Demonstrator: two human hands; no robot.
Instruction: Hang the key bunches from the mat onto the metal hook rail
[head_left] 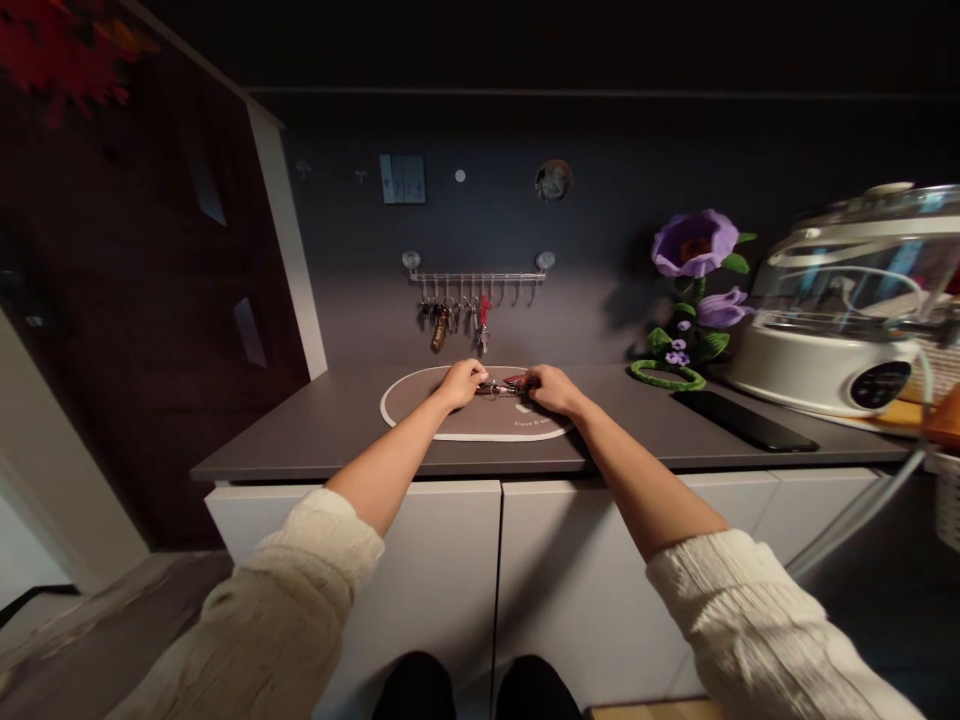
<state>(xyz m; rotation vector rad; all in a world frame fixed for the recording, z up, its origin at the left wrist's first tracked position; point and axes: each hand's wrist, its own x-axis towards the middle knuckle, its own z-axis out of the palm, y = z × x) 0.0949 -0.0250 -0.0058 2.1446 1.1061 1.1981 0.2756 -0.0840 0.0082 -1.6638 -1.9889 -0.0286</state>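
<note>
On the oval brown mat (450, 418) with a white border, both hands are at a small bunch of keys (495, 388) with metal rings and a bit of red. My left hand (463, 382) is closed, fingertips pinching the left end of the bunch. The right end, dark and red, is held in the curled fingers of my right hand (553, 387). The fingers partly hide the bunch, so its single pieces are hard to tell apart. Behind the hands, several other keys (440, 326) hang from a hook rail (480, 277) on the wall.
A purple knitted flower (696, 245) stands at the right by a black phone (744, 420). Beyond these is a white appliance (817, 365) with a clear top and a cable. White cabinet doors (435, 570) lie under the grey counter (315, 440). A dark door (150, 250) is on the left.
</note>
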